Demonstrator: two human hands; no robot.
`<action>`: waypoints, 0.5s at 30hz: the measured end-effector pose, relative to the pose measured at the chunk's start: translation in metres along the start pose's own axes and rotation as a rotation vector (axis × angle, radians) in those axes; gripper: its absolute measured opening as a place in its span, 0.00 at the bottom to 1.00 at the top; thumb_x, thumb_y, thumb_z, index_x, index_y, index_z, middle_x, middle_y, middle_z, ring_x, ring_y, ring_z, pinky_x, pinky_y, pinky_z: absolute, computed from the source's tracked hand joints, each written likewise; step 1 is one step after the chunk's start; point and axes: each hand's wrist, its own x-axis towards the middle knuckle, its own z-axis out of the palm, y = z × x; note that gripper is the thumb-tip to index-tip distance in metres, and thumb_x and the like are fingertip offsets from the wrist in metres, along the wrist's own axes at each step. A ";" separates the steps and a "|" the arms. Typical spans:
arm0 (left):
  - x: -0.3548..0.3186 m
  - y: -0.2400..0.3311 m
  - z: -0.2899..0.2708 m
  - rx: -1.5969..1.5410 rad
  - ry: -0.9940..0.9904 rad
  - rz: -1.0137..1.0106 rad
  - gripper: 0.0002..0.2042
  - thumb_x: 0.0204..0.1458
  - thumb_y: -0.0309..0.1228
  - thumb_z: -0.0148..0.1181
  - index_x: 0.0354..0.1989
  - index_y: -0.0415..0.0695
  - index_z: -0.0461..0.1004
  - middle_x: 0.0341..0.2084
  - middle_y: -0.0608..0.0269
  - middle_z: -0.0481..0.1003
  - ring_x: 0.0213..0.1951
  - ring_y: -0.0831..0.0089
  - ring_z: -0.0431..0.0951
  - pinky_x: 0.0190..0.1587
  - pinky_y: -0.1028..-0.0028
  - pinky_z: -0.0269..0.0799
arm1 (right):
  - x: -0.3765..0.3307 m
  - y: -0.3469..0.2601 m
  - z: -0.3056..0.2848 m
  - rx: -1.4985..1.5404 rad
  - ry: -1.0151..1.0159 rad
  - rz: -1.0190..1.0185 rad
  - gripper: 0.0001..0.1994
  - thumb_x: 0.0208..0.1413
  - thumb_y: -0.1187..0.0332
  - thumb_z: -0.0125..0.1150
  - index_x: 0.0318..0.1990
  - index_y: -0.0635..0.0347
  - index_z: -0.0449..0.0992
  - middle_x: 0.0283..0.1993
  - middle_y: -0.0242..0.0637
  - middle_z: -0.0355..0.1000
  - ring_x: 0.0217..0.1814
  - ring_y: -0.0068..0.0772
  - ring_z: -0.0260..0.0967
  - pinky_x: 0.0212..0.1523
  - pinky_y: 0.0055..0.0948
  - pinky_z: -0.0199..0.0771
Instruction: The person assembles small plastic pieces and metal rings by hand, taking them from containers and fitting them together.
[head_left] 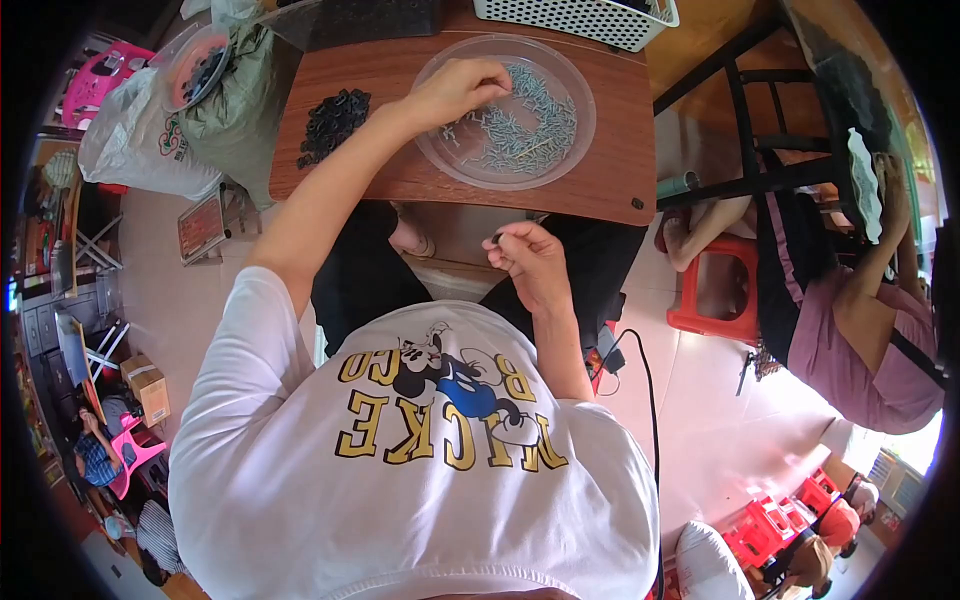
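My left hand (462,92) reaches over a round clear plastic tray (436,168) on the wooden table. Its fingertips are pinched together by the tray's upper middle; whatever they hold, if anything, is too small to make out. Many thin grey-blue screws (540,130) lie spread in the tray, mostly in its right half. Above my lap, in front of the table edge, my right hand (532,262) is closed with a small black piece (496,239) between thumb and fingers. A heap of similar-looking small black pieces (335,125) sits on the table, left of the tray.
A white perforated basket (575,22) and a dark bin (360,22) stand along the table's far side. Full sacks (225,130) lean at the left. At right, another person (860,340) works beside a black metal frame (745,100) and a red stool (722,300).
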 end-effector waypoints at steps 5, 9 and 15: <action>-0.052 0.043 -0.002 -1.382 0.301 -0.485 0.05 0.53 0.23 0.55 0.37 0.36 0.72 0.30 0.60 0.75 0.26 0.83 0.70 0.30 0.85 0.70 | 0.013 -0.030 0.026 0.083 0.029 -0.086 0.05 0.55 0.76 0.55 0.39 0.66 0.73 0.34 0.43 0.75 0.30 0.24 0.72 0.32 0.20 0.73; -0.094 0.066 0.003 -1.782 0.397 -0.402 0.10 0.51 0.21 0.57 0.42 0.33 0.72 0.31 0.59 0.76 0.30 0.80 0.74 0.33 0.85 0.72 | 0.032 -0.037 0.051 -0.084 0.088 -0.212 0.10 0.55 0.77 0.56 0.45 0.66 0.74 0.32 0.36 0.74 0.32 0.20 0.69 0.35 0.18 0.69; -0.135 0.086 0.005 -1.739 0.536 -0.488 0.09 0.52 0.20 0.56 0.42 0.33 0.74 0.34 0.55 0.76 0.31 0.78 0.75 0.36 0.82 0.73 | 0.039 -0.039 0.092 -0.237 0.078 -0.297 0.12 0.51 0.79 0.59 0.44 0.68 0.75 0.33 0.34 0.74 0.34 0.20 0.70 0.37 0.17 0.69</action>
